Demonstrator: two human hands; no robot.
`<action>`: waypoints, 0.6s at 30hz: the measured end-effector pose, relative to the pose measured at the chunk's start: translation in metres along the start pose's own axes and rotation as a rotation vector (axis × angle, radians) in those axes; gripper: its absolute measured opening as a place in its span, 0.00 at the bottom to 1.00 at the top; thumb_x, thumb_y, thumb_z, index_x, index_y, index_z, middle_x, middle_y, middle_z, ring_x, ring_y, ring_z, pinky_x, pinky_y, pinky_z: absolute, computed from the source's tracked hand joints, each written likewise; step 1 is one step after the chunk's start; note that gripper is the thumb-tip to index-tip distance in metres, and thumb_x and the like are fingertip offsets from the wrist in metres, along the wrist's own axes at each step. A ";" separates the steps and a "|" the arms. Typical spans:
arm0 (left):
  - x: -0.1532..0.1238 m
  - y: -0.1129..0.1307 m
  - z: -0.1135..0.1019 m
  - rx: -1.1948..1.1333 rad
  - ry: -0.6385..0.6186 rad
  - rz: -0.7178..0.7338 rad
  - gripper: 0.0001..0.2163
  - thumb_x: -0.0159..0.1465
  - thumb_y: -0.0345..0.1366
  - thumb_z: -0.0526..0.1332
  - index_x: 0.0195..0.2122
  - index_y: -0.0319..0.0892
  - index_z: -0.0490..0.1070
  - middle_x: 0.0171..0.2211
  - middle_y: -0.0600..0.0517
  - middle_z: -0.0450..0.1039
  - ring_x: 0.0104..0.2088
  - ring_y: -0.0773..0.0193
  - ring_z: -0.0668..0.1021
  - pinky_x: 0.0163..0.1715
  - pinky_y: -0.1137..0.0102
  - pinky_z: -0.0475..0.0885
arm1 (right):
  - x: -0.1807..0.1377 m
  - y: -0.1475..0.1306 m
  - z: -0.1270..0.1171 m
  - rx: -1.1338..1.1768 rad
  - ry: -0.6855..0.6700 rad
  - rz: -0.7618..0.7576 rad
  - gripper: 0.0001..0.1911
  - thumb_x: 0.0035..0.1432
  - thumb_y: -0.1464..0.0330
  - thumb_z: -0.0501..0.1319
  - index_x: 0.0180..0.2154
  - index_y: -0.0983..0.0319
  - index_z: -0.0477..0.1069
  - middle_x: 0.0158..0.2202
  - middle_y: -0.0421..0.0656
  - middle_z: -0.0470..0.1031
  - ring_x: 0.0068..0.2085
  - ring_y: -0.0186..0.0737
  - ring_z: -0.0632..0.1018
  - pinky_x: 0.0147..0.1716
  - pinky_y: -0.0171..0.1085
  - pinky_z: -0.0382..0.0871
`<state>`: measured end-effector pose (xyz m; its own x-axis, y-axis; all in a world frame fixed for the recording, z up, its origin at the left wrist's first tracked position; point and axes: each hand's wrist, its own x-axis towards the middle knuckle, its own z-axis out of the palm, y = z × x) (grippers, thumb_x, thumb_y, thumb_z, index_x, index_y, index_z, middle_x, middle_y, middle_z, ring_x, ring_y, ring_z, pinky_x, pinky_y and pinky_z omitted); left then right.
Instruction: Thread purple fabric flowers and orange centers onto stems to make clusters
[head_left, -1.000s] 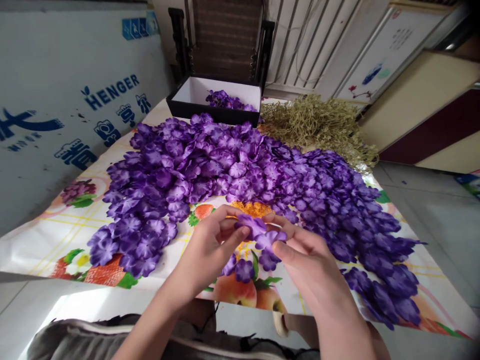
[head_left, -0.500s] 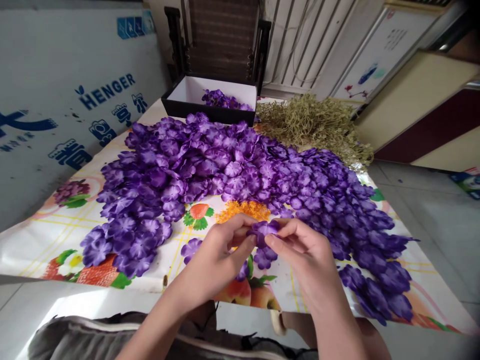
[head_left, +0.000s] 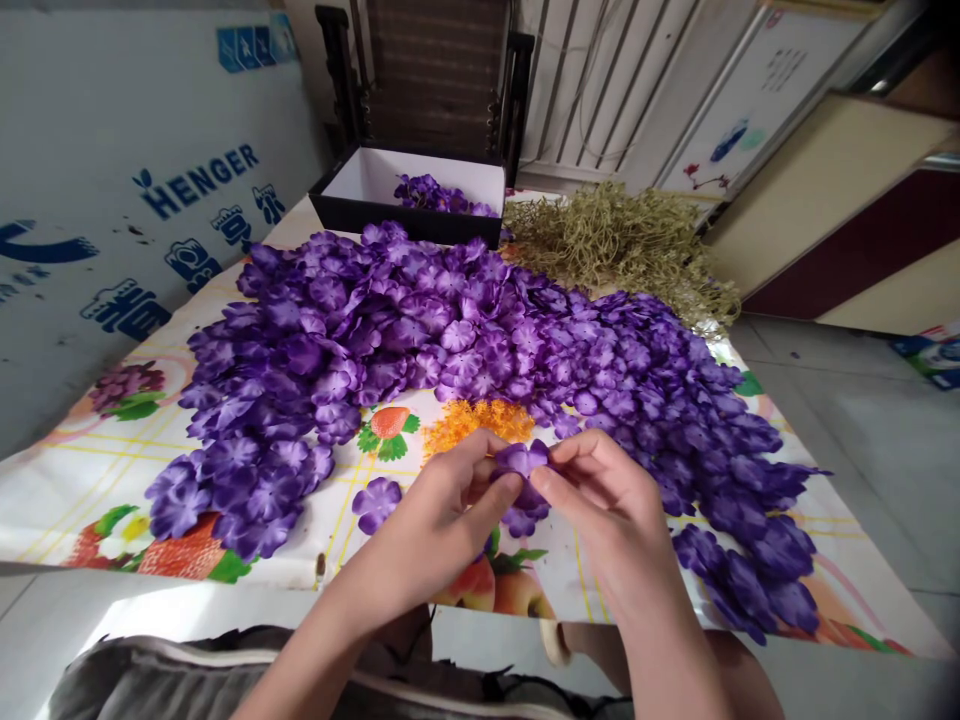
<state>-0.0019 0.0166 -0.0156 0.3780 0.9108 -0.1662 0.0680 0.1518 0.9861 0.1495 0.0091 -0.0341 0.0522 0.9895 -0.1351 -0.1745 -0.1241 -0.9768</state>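
Between my two hands is a purple artificial flower piece (head_left: 523, 459), held just above the table. My left hand (head_left: 450, 500) pinches its left side between thumb and fingers. On its right side, the thumb and fingers of my right hand (head_left: 611, 495) are closed on the petals. Another purple flower piece (head_left: 523, 521) shows below the held one, partly covered. A single loose flower piece (head_left: 376, 504) lies left of my left hand. Just beyond my fingers is a small heap of orange flower centers (head_left: 480, 423).
A wide pile of purple flower pieces (head_left: 450, 320) curves across the fruit-patterned tablecloth (head_left: 135, 450). Behind it stands a black box (head_left: 405, 218) with purple flowers inside. Greenish stems (head_left: 615, 235) lie at the back right. A chair (head_left: 431, 75) is beyond the table.
The view has shifted slightly, so the table things sit a little further left. The held flower piece has tilted, showing more of its petals. Both hands keep their pinch.
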 end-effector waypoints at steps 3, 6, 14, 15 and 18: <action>-0.001 -0.002 -0.001 0.009 0.033 0.009 0.05 0.65 0.37 0.57 0.33 0.43 0.65 0.27 0.55 0.68 0.29 0.64 0.72 0.31 0.70 0.69 | -0.002 -0.002 0.001 0.001 -0.017 -0.009 0.07 0.54 0.69 0.66 0.35 0.57 0.70 0.30 0.36 0.76 0.33 0.33 0.75 0.34 0.32 0.67; -0.003 -0.002 -0.001 0.025 0.050 -0.019 0.06 0.65 0.38 0.57 0.32 0.44 0.64 0.28 0.55 0.67 0.31 0.63 0.72 0.32 0.71 0.68 | -0.003 -0.003 0.002 -0.026 0.008 -0.047 0.09 0.53 0.70 0.66 0.37 0.57 0.69 0.30 0.36 0.75 0.33 0.34 0.75 0.33 0.32 0.68; -0.001 -0.001 -0.001 -0.001 -0.004 -0.024 0.06 0.67 0.39 0.54 0.35 0.43 0.60 0.29 0.55 0.63 0.29 0.66 0.68 0.29 0.72 0.64 | -0.005 -0.003 0.006 -0.083 0.051 -0.089 0.10 0.53 0.69 0.65 0.38 0.55 0.68 0.30 0.35 0.73 0.33 0.35 0.75 0.34 0.33 0.69; 0.000 -0.001 -0.001 -0.003 0.007 -0.020 0.06 0.66 0.39 0.54 0.35 0.43 0.61 0.28 0.56 0.63 0.27 0.67 0.67 0.26 0.72 0.62 | -0.005 -0.003 0.006 -0.096 0.048 -0.095 0.10 0.54 0.69 0.65 0.39 0.55 0.67 0.31 0.35 0.73 0.34 0.35 0.75 0.34 0.33 0.69; 0.003 -0.002 -0.002 -0.024 0.095 -0.040 0.06 0.64 0.38 0.56 0.33 0.42 0.62 0.22 0.58 0.63 0.21 0.69 0.65 0.20 0.74 0.58 | -0.003 -0.001 0.005 -0.143 0.063 -0.134 0.12 0.57 0.68 0.62 0.43 0.54 0.66 0.33 0.36 0.72 0.35 0.36 0.75 0.37 0.34 0.69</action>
<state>-0.0033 0.0197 -0.0181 0.2857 0.9361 -0.2052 0.0585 0.1967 0.9787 0.1442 0.0067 -0.0319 0.1278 0.9918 -0.0078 -0.0206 -0.0053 -0.9998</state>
